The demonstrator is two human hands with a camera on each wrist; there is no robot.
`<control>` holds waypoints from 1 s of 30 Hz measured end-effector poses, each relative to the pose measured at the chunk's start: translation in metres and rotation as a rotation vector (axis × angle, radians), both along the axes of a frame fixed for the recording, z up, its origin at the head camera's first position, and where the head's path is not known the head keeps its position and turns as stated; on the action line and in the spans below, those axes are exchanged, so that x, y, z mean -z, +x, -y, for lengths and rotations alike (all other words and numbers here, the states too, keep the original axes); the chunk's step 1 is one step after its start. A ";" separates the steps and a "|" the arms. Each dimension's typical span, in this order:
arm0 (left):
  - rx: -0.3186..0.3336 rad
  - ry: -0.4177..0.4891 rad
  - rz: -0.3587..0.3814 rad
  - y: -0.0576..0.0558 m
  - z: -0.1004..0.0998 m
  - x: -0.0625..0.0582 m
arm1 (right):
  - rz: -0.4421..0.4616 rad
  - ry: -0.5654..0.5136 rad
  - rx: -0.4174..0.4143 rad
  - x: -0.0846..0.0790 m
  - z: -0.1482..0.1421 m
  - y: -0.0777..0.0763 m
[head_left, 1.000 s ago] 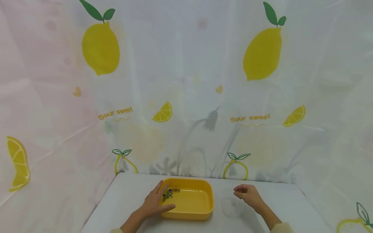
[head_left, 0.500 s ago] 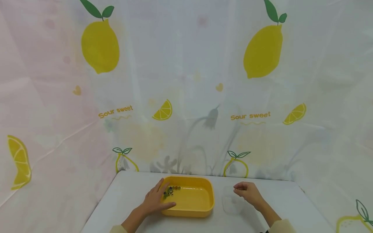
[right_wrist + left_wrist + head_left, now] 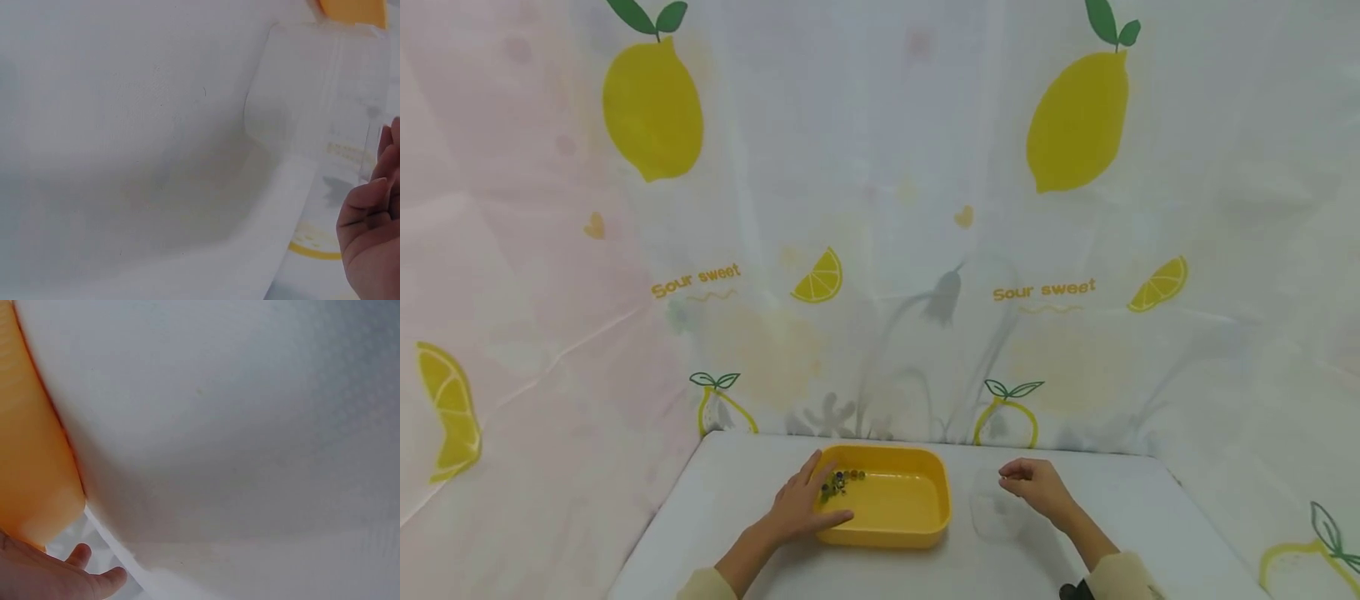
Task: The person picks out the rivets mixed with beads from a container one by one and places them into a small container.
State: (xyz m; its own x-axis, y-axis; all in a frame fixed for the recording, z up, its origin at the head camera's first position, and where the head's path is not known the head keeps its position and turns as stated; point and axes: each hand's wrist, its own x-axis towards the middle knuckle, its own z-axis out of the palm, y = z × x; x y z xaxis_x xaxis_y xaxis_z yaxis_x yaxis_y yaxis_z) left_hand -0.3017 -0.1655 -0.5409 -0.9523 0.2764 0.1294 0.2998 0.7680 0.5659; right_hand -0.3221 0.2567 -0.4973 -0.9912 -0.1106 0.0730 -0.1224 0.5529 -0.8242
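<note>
A yellow plastic tub (image 3: 880, 537) stands on the white table, with several small round glass marbles (image 3: 841, 479) gathered at its left end. My left hand (image 3: 799, 504) rests on the tub's left side, fingers spread along the wall and thumb reaching over the front rim. To the tub's right lies a clear plastic box (image 3: 294, 94), hard to make out against the tabletop. Over the box's right side, my right hand (image 3: 1037, 486) has thumb and fingertips pinched together, with a tiny dark object (image 3: 1002, 477) showing at the tips. In the right wrist view its fingers are curled beside the clear wall.
The white tabletop (image 3: 760, 567) ends at a back edge against a hanging sheet (image 3: 880, 208) printed with lemons. More of this sheet rises at the left and right. A dark wrist strap (image 3: 1077, 591) shows at my right sleeve (image 3: 1123, 575).
The head view has tilted down slightly, so the sheet and table appear a little higher. Both hands keep their places at the tub and the clear box.
</note>
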 end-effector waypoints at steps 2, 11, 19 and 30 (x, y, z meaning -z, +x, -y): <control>-0.002 -0.001 -0.002 0.000 0.001 -0.001 | -0.008 0.004 -0.004 0.000 0.001 0.000; -0.009 -0.009 0.006 -0.002 -0.001 0.000 | -0.047 0.125 -0.046 -0.003 0.003 0.000; -0.016 0.003 0.001 -0.003 0.000 0.004 | -0.042 0.142 -0.055 -0.004 0.005 0.002; -0.020 0.011 0.004 -0.005 0.001 0.007 | -0.024 0.154 -0.056 -0.005 0.005 0.002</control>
State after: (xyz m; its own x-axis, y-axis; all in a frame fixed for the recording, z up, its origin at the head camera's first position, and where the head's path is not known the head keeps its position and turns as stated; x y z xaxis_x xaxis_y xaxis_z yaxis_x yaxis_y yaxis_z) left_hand -0.3068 -0.1664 -0.5475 -0.9581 0.2560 0.1282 0.2821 0.7676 0.5755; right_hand -0.3202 0.2516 -0.4921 -0.9812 -0.1777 0.0747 -0.1757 0.6643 -0.7265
